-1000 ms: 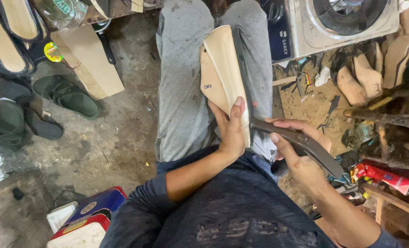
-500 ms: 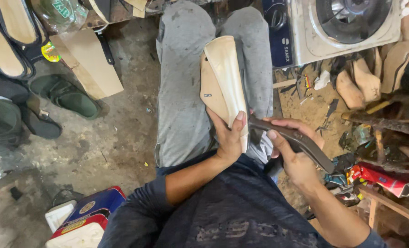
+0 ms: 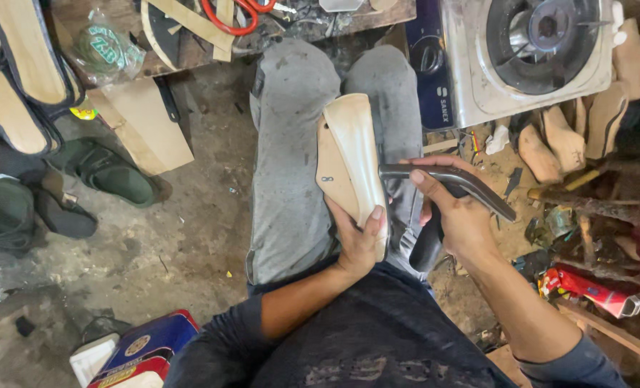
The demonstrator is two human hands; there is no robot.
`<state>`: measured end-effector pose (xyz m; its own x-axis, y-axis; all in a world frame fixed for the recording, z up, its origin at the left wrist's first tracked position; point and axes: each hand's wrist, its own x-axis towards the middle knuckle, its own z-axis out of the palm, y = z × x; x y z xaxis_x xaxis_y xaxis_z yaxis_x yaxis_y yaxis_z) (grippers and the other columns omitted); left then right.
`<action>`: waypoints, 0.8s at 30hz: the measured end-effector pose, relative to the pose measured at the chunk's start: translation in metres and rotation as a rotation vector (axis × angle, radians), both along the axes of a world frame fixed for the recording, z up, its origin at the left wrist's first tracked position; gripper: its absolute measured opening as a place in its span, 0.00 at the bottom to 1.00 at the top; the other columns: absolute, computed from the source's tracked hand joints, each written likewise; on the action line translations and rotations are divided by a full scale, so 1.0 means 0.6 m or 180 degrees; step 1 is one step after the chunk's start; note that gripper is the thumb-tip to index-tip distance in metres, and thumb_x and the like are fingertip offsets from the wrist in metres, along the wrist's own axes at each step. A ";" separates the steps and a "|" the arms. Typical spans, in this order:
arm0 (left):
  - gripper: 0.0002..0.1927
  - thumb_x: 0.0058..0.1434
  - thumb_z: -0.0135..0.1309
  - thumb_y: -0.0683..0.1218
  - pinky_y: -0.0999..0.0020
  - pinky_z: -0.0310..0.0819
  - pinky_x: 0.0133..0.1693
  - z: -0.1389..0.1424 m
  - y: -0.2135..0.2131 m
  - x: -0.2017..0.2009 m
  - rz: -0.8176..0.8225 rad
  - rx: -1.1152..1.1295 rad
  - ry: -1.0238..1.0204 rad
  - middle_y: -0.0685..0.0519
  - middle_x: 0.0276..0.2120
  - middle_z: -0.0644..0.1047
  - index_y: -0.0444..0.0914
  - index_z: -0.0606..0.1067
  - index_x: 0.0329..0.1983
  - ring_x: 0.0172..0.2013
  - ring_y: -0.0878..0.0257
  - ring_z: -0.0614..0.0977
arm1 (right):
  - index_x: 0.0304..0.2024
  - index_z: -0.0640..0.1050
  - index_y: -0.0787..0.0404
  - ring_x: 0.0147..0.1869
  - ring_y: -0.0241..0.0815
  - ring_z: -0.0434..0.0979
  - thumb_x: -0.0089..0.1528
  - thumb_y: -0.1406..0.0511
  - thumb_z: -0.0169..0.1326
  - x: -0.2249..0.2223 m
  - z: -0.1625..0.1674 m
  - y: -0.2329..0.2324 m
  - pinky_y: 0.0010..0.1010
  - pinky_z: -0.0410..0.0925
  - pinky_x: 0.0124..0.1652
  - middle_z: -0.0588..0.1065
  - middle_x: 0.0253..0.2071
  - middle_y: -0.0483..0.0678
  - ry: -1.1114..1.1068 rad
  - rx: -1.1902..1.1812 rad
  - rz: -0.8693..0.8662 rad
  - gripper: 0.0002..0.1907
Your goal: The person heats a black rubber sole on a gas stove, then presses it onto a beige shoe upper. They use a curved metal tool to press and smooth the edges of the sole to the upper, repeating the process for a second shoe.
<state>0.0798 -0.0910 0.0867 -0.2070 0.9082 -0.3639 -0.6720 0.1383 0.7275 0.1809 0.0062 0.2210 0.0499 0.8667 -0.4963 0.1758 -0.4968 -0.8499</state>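
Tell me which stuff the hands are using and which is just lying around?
In use: cream shoe upper on its last, held by left hand; curved dark metal tool in right hand.

Lying about: green rubber sandals, red-handled scissors, steel gas stove.

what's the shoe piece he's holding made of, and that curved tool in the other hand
The shoe upper on its last in the left hand looks like cream leather or a synthetic look-alike: smooth, matte, folded over the form, with a tan board sole side. The curved tool in the right hand looks like bare steel, grey with a dull sheen along its edge.
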 end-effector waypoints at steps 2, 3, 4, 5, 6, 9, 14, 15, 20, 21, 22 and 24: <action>0.48 0.63 0.55 0.45 0.66 0.76 0.41 0.003 0.007 -0.001 0.0022 0.0030 -0.0026 0.43 0.54 0.69 0.41 0.38 0.76 0.43 0.60 0.77 | 0.47 0.79 0.66 0.21 0.31 0.70 0.60 0.67 0.63 -0.007 -0.003 0.018 0.23 0.66 0.21 0.79 0.36 0.46 0.0106 0.0024 -0.0012 0.14; 0.48 0.63 0.55 0.45 0.66 0.76 0.41 0.004 0.010 -0.003 0.0041 0.0038 -0.0029 0.43 0.55 0.69 0.41 0.37 0.76 0.45 0.59 0.78 | 0.47 0.79 0.66 0.21 0.32 0.70 0.60 0.67 0.63 -0.011 -0.006 0.024 0.23 0.66 0.21 0.79 0.35 0.47 0.0105 0.0057 -0.0010 0.14; 0.47 0.64 0.55 0.45 0.66 0.77 0.42 0.005 0.013 -0.003 0.0010 0.0034 -0.0090 0.42 0.55 0.69 0.41 0.38 0.76 0.45 0.59 0.79 | 0.47 0.79 0.67 0.20 0.33 0.70 0.60 0.67 0.63 -0.014 -0.008 0.029 0.24 0.66 0.21 0.78 0.34 0.47 0.0086 0.0084 -0.0021 0.14; 0.46 0.65 0.55 0.45 0.65 0.77 0.43 0.005 0.015 -0.004 -0.0009 0.0025 -0.0138 0.41 0.55 0.69 0.40 0.39 0.76 0.46 0.58 0.80 | 0.47 0.80 0.67 0.20 0.33 0.70 0.60 0.67 0.63 -0.015 -0.012 0.034 0.24 0.66 0.20 0.78 0.34 0.47 0.0079 0.0106 -0.0023 0.14; 0.45 0.65 0.55 0.45 0.65 0.78 0.45 0.003 0.016 -0.006 -0.0010 0.0023 -0.0169 0.40 0.55 0.69 0.40 0.40 0.76 0.47 0.57 0.80 | 0.47 0.79 0.67 0.20 0.33 0.69 0.60 0.67 0.63 -0.015 -0.016 0.038 0.24 0.66 0.21 0.79 0.36 0.47 0.0169 0.0117 -0.0058 0.14; 0.44 0.64 0.52 0.43 0.65 0.79 0.38 -0.005 0.010 -0.011 -0.0301 -0.0166 -0.0258 0.38 0.50 0.74 0.43 0.39 0.75 0.41 0.57 0.80 | 0.47 0.78 0.67 0.21 0.34 0.69 0.61 0.68 0.62 -0.001 -0.036 0.045 0.25 0.66 0.22 0.81 0.39 0.47 0.0419 0.0211 -0.0087 0.13; 0.38 0.60 0.56 0.38 0.63 0.80 0.47 -0.015 -0.022 -0.050 -0.0653 -0.0224 -0.0600 0.49 0.54 0.72 0.44 0.52 0.70 0.49 0.59 0.79 | 0.52 0.78 0.68 0.19 0.39 0.68 0.65 0.66 0.58 0.056 -0.082 0.012 0.30 0.65 0.21 0.68 0.26 0.54 0.1624 -0.0226 0.0060 0.15; 0.40 0.58 0.57 0.38 0.63 0.80 0.50 -0.011 -0.027 -0.060 -0.0555 -0.0251 -0.0571 0.55 0.56 0.71 0.47 0.52 0.69 0.53 0.63 0.78 | 0.52 0.77 0.68 0.20 0.39 0.68 0.65 0.66 0.56 0.068 -0.090 -0.006 0.31 0.66 0.22 0.71 0.37 0.59 0.2009 -0.0268 0.0035 0.15; 0.34 0.67 0.58 0.40 0.60 0.80 0.51 0.002 0.050 -0.170 -0.1192 0.0294 -0.0355 0.45 0.53 0.74 0.42 0.55 0.71 0.51 0.59 0.80 | 0.56 0.74 0.71 0.25 0.41 0.70 0.67 0.65 0.54 0.107 -0.115 -0.087 0.33 0.68 0.27 0.72 0.61 0.73 0.3118 -0.0351 0.0016 0.19; 0.39 0.66 0.57 0.42 0.60 0.82 0.46 0.004 0.085 -0.190 -0.1509 0.0199 -0.0673 0.45 0.50 0.76 0.52 0.51 0.75 0.46 0.59 0.81 | 0.56 0.74 0.71 0.25 0.41 0.70 0.67 0.65 0.54 0.109 -0.117 -0.093 0.33 0.67 0.26 0.72 0.61 0.73 0.2910 -0.0164 0.0013 0.18; 0.32 0.68 0.58 0.43 0.63 0.81 0.48 0.010 0.119 -0.199 -0.1611 0.0351 -0.0533 0.46 0.51 0.77 0.46 0.58 0.72 0.48 0.61 0.81 | 0.55 0.74 0.70 0.25 0.41 0.70 0.67 0.66 0.54 0.109 -0.119 -0.097 0.33 0.67 0.26 0.72 0.61 0.72 0.2718 0.0046 0.0028 0.16; 0.21 0.72 0.58 0.44 0.70 0.78 0.52 0.025 0.153 -0.198 -0.1849 0.0563 -0.0343 0.49 0.51 0.78 0.33 0.72 0.65 0.51 0.65 0.80 | 0.54 0.73 0.69 0.25 0.41 0.70 0.67 0.67 0.53 0.106 -0.117 -0.095 0.33 0.67 0.26 0.72 0.60 0.72 0.2414 0.0253 -0.0051 0.15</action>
<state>-0.0390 0.0007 0.1016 0.3693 0.9100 -0.1887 -0.5940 0.3873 0.7051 0.2444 -0.0508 0.1507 -0.2670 0.9033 -0.3360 -0.4772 -0.4268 -0.7682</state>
